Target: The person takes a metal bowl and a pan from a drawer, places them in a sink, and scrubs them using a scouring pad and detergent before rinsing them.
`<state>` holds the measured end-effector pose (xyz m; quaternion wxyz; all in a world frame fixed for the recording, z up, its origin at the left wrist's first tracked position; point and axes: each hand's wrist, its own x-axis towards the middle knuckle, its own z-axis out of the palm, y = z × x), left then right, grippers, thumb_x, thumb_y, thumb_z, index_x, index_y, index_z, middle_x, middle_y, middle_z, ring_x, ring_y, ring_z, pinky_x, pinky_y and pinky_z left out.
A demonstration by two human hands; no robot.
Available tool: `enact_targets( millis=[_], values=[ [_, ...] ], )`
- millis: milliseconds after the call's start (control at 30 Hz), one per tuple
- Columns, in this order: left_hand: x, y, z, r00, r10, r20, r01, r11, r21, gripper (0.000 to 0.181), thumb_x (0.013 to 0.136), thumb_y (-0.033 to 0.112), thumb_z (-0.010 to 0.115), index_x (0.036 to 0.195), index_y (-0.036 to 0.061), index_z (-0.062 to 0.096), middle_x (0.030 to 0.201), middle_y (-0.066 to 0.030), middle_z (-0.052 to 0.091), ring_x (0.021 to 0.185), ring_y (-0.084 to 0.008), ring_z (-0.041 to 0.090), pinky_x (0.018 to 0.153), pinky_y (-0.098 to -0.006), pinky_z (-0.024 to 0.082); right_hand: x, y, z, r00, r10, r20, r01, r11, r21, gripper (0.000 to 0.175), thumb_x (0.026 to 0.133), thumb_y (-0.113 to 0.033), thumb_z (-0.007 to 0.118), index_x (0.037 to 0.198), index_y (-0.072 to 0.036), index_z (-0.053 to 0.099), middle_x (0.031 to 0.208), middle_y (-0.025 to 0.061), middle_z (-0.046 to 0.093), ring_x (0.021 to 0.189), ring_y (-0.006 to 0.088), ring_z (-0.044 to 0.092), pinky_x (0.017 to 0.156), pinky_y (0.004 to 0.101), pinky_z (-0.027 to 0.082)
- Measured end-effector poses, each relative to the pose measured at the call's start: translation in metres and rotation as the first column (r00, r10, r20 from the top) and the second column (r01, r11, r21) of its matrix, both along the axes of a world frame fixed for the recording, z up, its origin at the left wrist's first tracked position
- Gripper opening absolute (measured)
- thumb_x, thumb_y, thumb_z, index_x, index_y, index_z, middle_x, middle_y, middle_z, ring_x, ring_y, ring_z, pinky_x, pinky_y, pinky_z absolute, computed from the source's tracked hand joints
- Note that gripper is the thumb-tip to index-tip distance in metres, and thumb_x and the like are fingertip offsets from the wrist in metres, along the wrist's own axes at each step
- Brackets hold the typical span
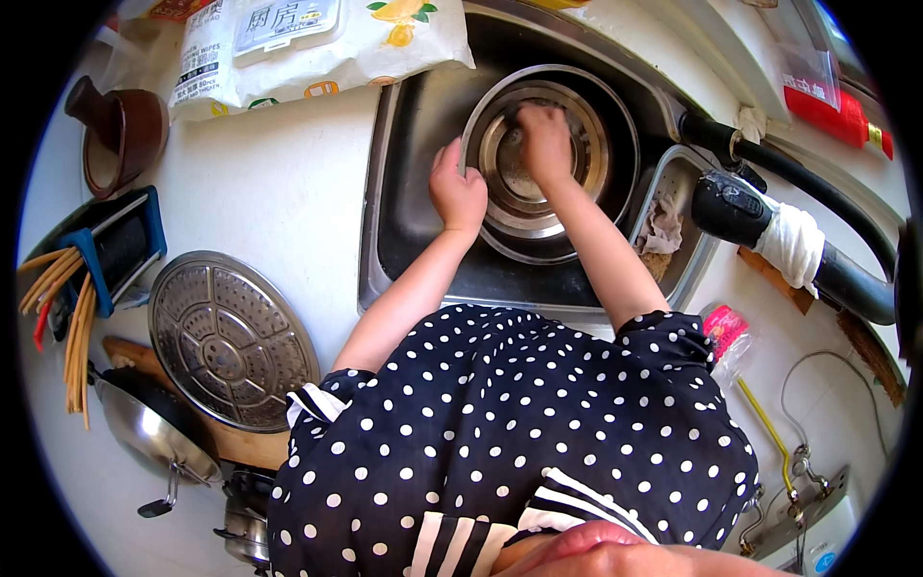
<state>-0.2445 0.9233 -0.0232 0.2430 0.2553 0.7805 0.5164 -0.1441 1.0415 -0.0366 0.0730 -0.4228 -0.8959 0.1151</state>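
A round stainless steel pot (515,166) sits inside the dark metal sink (404,209) before me. My left hand (459,191) holds the pot's left rim, thumb on the near side and fingers wrapped over the edge. Inside the pot, my right hand (546,141) reaches down to the far part of the inner wall or bottom. Its fingers are bent, and a small dark patch shows at the fingertips. Whether they grip a scrubber there cannot be made out. Stepped rings of bare metal show around the right hand.
Right of the pot, a steel side tray (689,173) holds a crumpled cloth (660,227). A black faucet (735,205) wrapped in white cloth leans in. Leftward are a perforated steamer plate (231,339), wok (144,411), chopsticks (76,324) and brown mortar (137,144); a wipes pack (346,72) overhangs the sink.
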Motion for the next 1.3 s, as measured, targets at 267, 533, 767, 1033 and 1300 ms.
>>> enact_targets(
  millis=[267,533,767,1033,1300],
  values=[
    [0.001,-0.001,-0.003,1.0,0.005,-0.02,-0.005,1.0,-0.001,0.042,0.064,-0.006,0.048,0.105,-0.0032,0.057,0.098,-0.0187,0.06,0.093,-0.0343,0.057,0.084,-0.0359,0.044,0.004,0.01,-0.001,0.999,-0.01,0.046,0.009,0.999,0.035,0.016,0.072,-0.005,0.05,0.086,-0.011,0.057,0.098,0.0048,0.058,0.097,0.0277,0.051,0.082,0.0402,0.041],
    [-0.001,0.001,0.002,1.0,-0.015,-0.006,0.015,1.0,-0.014,0.043,0.064,-0.006,0.048,0.105,-0.0006,0.058,0.098,-0.0176,0.061,0.093,-0.0327,0.058,0.084,-0.0354,0.044,0.002,0.006,-0.003,0.997,0.017,0.075,-0.024,0.995,0.094,0.017,0.072,-0.004,0.05,0.086,-0.012,0.056,0.094,0.0061,0.058,0.094,0.0286,0.052,0.077,0.0428,0.042],
    [0.016,-0.021,-0.002,0.942,0.084,0.326,-0.01,0.975,-0.221,0.046,0.07,-0.005,0.05,0.116,-0.0001,0.049,0.098,-0.0152,0.063,0.091,-0.0228,0.061,0.082,-0.0291,0.045,0.013,0.023,-0.001,0.983,-0.181,0.003,0.181,0.983,0.029,0.025,0.072,-0.009,0.062,0.096,-0.011,0.058,0.096,0.0079,0.059,0.091,0.0316,0.052,0.081,0.0429,0.039],
    [-0.021,0.003,-0.007,0.964,-0.2,0.176,0.242,0.932,-0.271,0.068,0.07,0.004,0.056,0.134,0.0074,0.033,0.117,-0.0216,0.054,0.112,-0.033,0.05,0.096,-0.0368,0.038,0.003,0.005,-0.017,0.941,-0.281,-0.186,0.292,0.956,0.034,0.038,0.071,-0.006,0.063,0.108,-0.011,0.059,0.107,0.0107,0.056,0.095,0.0317,0.051,0.083,0.043,0.042],
    [-0.015,-0.013,-0.008,0.883,-0.262,0.388,0.383,0.882,-0.274,0.073,0.065,-0.007,0.041,0.136,0.0078,0.033,0.121,-0.0229,0.052,0.115,-0.034,0.049,0.096,-0.0349,0.038,-0.003,-0.005,-0.024,0.971,-0.142,-0.191,0.167,0.979,0.119,0.029,0.077,-0.005,0.052,0.104,-0.01,0.062,0.102,0.0132,0.058,0.094,0.0313,0.054,0.079,0.0406,0.044]
  ],
)
